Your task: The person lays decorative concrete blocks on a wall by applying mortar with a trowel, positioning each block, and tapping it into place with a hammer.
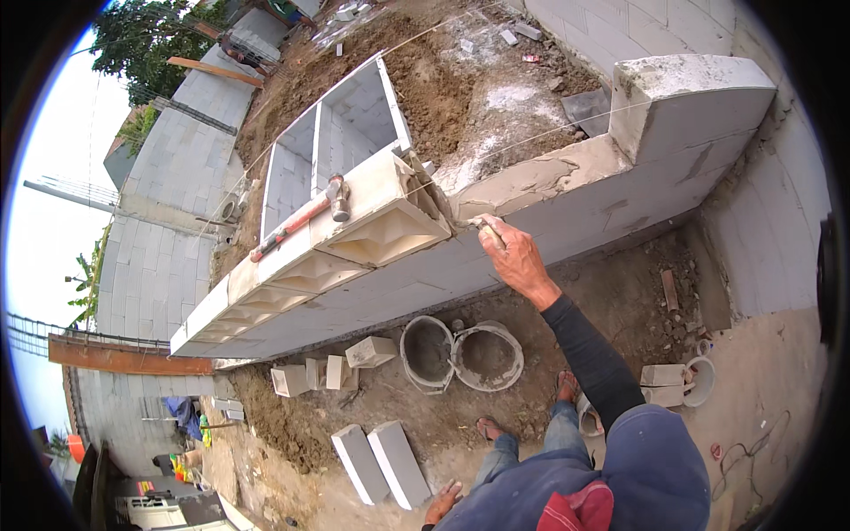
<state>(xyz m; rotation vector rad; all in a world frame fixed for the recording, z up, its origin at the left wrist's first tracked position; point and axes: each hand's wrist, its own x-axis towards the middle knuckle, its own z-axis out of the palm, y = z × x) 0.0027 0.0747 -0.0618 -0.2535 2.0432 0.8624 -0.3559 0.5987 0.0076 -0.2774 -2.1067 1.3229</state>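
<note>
Trowel-like tool, small: at the wall's upper edge, just beside the right end of the block row; blade contact too small to tell. Right hand: clasped round the tool's handle, arm extended, dark sleeve behind. Left hand: low beside the leg, partly hidden; whether relaxed or gripping, cannot tell.

Block row: cream, hollow-faced with angular recesses, set along the wall top, left of the tool. Mortar bed: grey-beige, uneven, spread on the wall top, right of the tool. Wall: pale, of large smooth blocks. Hammer: red handle, metal head, lying on the block row.

Raised block section: pale, at the mortar's far right. Buckets: two, side by side on the ground. Loose blocks: cream, left of the buckets. Rectangular blocks: two, pale, lying parallel, nearer the feet.
</note>
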